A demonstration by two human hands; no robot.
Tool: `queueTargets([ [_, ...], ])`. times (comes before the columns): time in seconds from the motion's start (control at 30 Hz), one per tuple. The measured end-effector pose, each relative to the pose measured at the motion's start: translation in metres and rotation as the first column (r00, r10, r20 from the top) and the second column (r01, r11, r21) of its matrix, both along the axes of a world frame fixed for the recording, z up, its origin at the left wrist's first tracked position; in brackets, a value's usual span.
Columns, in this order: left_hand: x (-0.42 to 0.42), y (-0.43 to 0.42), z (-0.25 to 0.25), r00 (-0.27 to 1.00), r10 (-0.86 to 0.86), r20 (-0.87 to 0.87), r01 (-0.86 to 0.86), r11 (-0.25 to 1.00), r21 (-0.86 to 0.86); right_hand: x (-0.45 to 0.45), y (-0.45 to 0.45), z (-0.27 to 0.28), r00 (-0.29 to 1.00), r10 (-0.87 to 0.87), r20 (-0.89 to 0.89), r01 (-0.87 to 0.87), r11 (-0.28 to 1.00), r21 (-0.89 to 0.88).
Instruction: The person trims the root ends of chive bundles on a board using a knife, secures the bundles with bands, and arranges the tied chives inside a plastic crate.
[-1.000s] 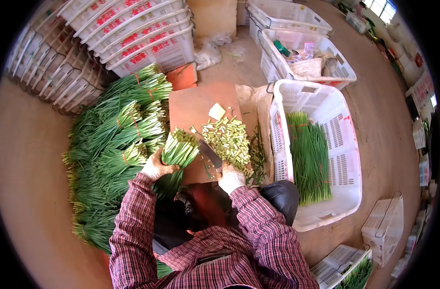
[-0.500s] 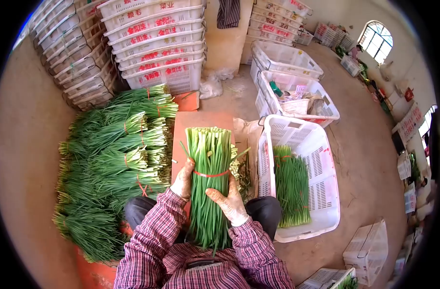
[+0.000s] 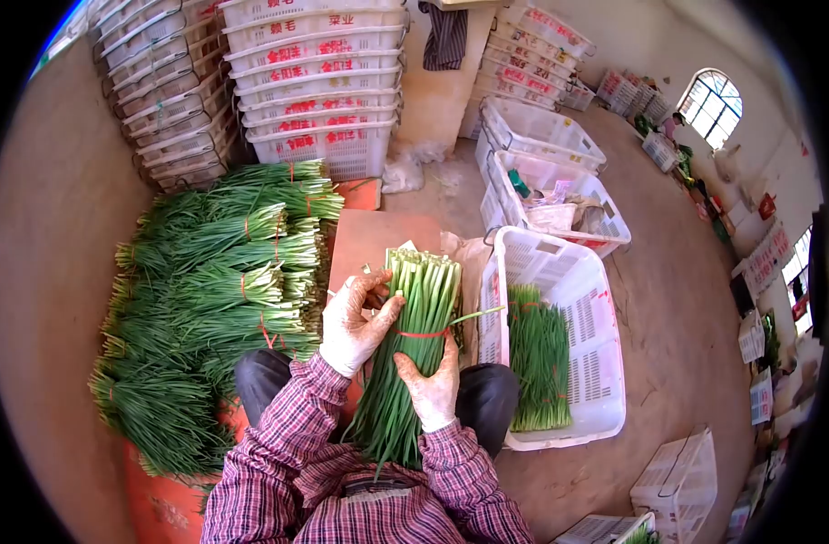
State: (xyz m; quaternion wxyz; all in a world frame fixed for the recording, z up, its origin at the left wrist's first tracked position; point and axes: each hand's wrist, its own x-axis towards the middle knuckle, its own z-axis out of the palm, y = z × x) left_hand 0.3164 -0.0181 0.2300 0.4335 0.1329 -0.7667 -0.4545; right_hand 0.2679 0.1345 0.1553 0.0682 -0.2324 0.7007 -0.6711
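A thick bundle of garlic chives (image 3: pixel 424 299), tied with a red band, leans upright in front of me with its pale cut ends at the top. My right hand (image 3: pixel 433 385) grips the bundle's right side just below the band. At the upper left of the bundle, beside the stem ends, my left hand (image 3: pixel 355 322) has its fingers curled. A small yellow-green bit shows at those fingertips, but what they hold is unclear. One loose stalk (image 3: pixel 478 315) sticks out to the right. Behind the bundle lies a reddish-brown board (image 3: pixel 369 238).
Banded chive bundles (image 3: pixel 224 290) are piled at my left. A white plastic crate (image 3: pixel 600 381) holding chives (image 3: pixel 540 363) stands at my right, with another crate (image 3: pixel 605 204) of wrappings beyond. Stacked crates (image 3: pixel 324 109) rise at the back. A person (image 3: pixel 673 125) is far off.
My left hand has left the bundle's side at the band and moved up to the stem ends, its fingers curling. The bundle has tilted, its top going right. My right hand keeps its hold.
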Motion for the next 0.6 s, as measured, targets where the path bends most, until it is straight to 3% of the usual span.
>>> queueTargets([
  [0.03, -0.002, -0.001, 0.001, 1.0, -0.006, -0.002, 0.006, 1.0, 0.0, 0.001, 0.0, -0.001, 1.0, -0.006, -0.002, 0.006, 1.0, 0.0],
  [0.13, -0.007, -0.006, 0.0, 0.983, -0.032, -0.18, 0.102, 0.915, 0.391, 0.001, 0.005, -0.004, 0.999, -0.027, -0.02, 0.027, 1.0, -0.011],
  [0.17, -0.002, -0.012, 0.009, 0.992, -0.083, -0.097, 0.116, 0.906, 0.408, 0.0, 0.007, -0.005, 0.994, -0.059, -0.097, 0.062, 0.998, 0.027],
  [0.23, 0.004, -0.02, 0.03, 0.994, -0.112, -0.018, 0.11, 0.99, -0.083, 0.0, 0.007, 0.0, 0.98, -0.088, -0.177, 0.1, 0.993, 0.056],
  [0.3, 0.005, -0.018, 0.048, 0.989, -0.118, 0.086, 0.141, 0.928, -0.346, 0.004, 0.008, 0.012, 1.0, 0.006, -0.02, -0.007, 0.999, -0.05],
  [0.4, -0.004, -0.028, 0.047, 0.961, -0.22, 0.17, 0.264, 0.912, -0.314, 0.008, 0.013, 0.007, 0.997, 0.006, -0.073, -0.006, 1.0, -0.005],
  [0.47, -0.006, -0.033, 0.044, 0.891, -0.447, 0.079, 0.45, 0.892, -0.033, 0.008, 0.015, 0.003, 0.99, -0.009, -0.143, 0.013, 0.999, 0.03],
  [0.6, -0.011, -0.022, 0.038, 0.926, -0.366, -0.086, 0.358, 0.929, -0.094, 0.011, 0.017, -0.006, 0.994, 0.029, -0.101, -0.028, 0.999, 0.018],
])
